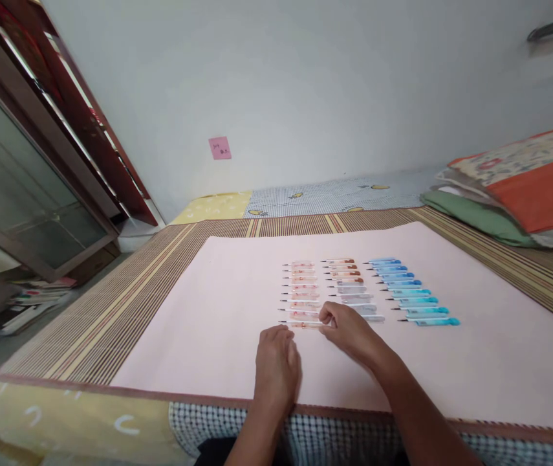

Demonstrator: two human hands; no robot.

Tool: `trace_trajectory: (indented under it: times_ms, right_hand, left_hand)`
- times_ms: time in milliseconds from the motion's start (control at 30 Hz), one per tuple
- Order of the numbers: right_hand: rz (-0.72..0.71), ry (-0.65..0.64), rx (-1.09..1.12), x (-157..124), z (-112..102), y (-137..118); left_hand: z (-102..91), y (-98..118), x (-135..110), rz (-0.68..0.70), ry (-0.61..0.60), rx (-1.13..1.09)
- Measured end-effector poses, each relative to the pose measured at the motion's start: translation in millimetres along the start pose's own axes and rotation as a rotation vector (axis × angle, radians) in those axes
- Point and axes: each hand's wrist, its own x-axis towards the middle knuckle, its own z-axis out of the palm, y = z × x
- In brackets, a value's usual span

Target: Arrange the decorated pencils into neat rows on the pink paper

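Three columns of pens lie on a pale pink sheet (198,323): pink ones (301,285) on the left, brown and grey ones (346,278) in the middle, blue ones (407,291) on the right. My right hand (348,330) pinches the end of the nearest pink pen (300,323) at the bottom of the left column. My left hand (276,362) rests on the sheet just below that pen, fingers curled under, holding nothing that I can see.
The sheet lies on a striped woven mat (111,304) over a bed. Folded bedding and an orange patterned pillow (533,188) sit at the right. A glass-door cabinet (28,175) and stacked books (24,304) stand at the left. A pink note (220,147) sticks on the wall.
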Motion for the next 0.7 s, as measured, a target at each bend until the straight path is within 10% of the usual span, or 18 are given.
trace_trajectory:
  times_ms: [433, 700]
  right_hand:
    - [-0.018, 0.043, -0.04, 2.1, 0.1, 9.0]
    - [-0.239, 0.857, 0.148, -3.2, -24.7, -27.0]
  left_hand:
    - [-7.0, -1.3, 2.7, -0.045, -0.001, -0.022]
    - [-30.3, 7.9, 14.4, -0.09, 0.308, -0.054]
